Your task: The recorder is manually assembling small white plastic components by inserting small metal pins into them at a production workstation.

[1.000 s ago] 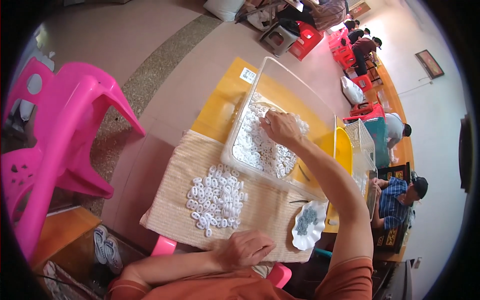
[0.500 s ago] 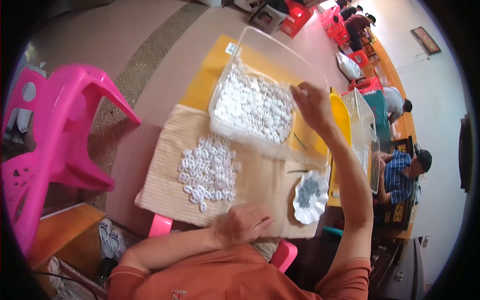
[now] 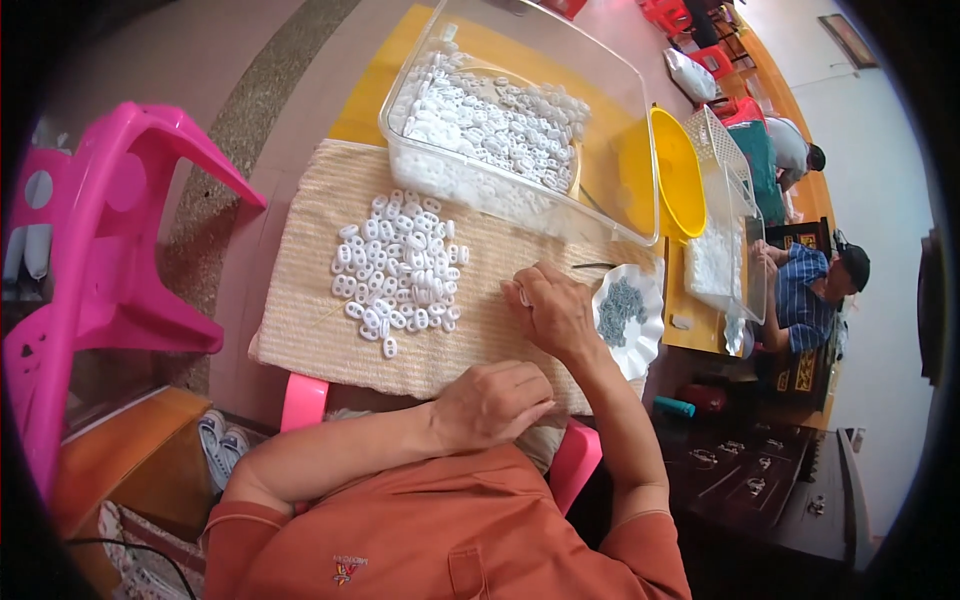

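Observation:
My right hand (image 3: 552, 310) is above the cloth beside a white scalloped dish (image 3: 645, 349), its fingers closed. A small white piece (image 3: 525, 297) shows at its fingertips. The dish holds a heap of small grey parts (image 3: 621, 313), too fine to make out singly. My left hand (image 3: 495, 404) rests near the table's front edge, fingers curled in; whatever they hold, if anything, is hidden. On the ribbed beige cloth (image 3: 300, 300), left of my hands, lies a loose pile of white oval two-holed pieces (image 3: 395, 265). Many more fill the clear plastic bin (image 3: 460, 195) behind.
A yellow basin (image 3: 680, 175) and a white basket (image 3: 715, 145) stand right of the bin. A thin dark stick (image 3: 594, 266) lies by the dish. At left is a pink plastic chair (image 3: 150, 200). A person in a striped shirt (image 3: 803, 295) sits at the right.
My right hand has come down and back from beside the bin's right side to the cloth next to the dish. My left hand stays near the front edge. The view has tilted downward.

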